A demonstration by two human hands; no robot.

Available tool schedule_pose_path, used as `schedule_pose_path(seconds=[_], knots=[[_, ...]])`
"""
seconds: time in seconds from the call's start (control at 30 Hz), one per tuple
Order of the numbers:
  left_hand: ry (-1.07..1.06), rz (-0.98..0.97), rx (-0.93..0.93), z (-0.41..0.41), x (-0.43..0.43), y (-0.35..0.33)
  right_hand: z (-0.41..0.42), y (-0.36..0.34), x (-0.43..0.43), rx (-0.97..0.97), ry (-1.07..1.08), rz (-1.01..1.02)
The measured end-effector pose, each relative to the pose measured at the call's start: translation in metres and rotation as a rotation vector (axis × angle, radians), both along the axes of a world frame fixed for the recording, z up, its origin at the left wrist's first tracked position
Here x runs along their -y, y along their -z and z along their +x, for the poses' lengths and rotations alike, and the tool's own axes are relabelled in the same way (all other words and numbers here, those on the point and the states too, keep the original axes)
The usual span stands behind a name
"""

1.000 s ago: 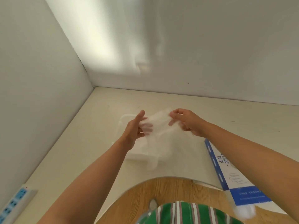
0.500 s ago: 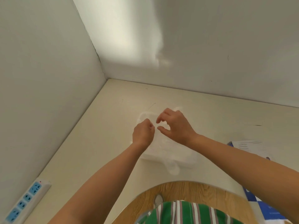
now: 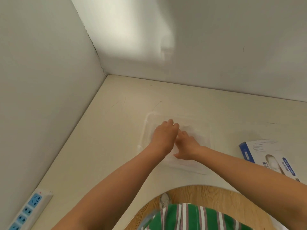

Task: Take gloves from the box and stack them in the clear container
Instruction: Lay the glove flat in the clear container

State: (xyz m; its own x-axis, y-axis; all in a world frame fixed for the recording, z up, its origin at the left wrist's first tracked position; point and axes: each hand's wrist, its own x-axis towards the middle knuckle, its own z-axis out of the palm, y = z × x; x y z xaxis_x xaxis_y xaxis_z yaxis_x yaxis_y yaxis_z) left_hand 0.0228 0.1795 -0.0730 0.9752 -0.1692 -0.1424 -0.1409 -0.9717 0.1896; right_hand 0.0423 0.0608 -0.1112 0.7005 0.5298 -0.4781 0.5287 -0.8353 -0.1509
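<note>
Nearest the person, a green striped shirt (image 3: pixel 191 218) hangs over a patch of wooden floor (image 3: pixel 199 193). A white power strip with blue sockets (image 3: pixel 28 209) lies at the near-left edge of the cream worktop (image 3: pixel 116 146), against the wall. Off to the right the blue-and-white cardboard glove box (image 3: pixel 269 156) lies flat, with neither hand on it. Both bare forearms reach forward into the shallow clear plastic container (image 3: pixel 146 125), which sits left of the box and apart from it. The right hand (image 3: pixel 186 146) lies low inside, fingers stretched forward and thumb splayed — its grip apart. It rests flat on what looks like a thin translucent white glove (image 3: pixel 193 131) in the container, though the film is so pale I can barely make out its edges. The left hand (image 3: pixel 163 135) crosses just over the right one's fingers, knuckles up and fingers curled under. Whether that grip is clamped on a bit of glove or simply closed I cannot tell from here. To my eye this is the laying-down step — a glove being settled and smoothed onto the stack. The next move, I'd reckon, calls for both hands to lift clear without dragging the clingy film along, then a reach to the box for another. Beyond the container the worktop runs to two plain white walls (image 3: pixel 216 47) meeting at a corner.
</note>
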Motion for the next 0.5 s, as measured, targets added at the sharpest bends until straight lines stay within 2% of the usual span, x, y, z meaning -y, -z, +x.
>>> schedule_pose_path(seconds=[0.07,0.17,0.27,0.5], knots=[[-0.091,-0.026,-0.259,0.004,-0.002,0.006,0.0,0.0,0.002,-0.029,0.005,0.007],[-0.037,0.132,-0.445,0.004,-0.014,0.022,0.001,-0.002,0.004,-0.058,0.024,0.012],[-0.032,0.208,-0.464,0.002,-0.02,0.033,-0.001,-0.001,0.007,-0.018,0.062,-0.027],[-0.153,0.1,-0.546,0.001,-0.021,0.051,-0.003,0.005,0.005,-0.089,0.095,-0.143]])
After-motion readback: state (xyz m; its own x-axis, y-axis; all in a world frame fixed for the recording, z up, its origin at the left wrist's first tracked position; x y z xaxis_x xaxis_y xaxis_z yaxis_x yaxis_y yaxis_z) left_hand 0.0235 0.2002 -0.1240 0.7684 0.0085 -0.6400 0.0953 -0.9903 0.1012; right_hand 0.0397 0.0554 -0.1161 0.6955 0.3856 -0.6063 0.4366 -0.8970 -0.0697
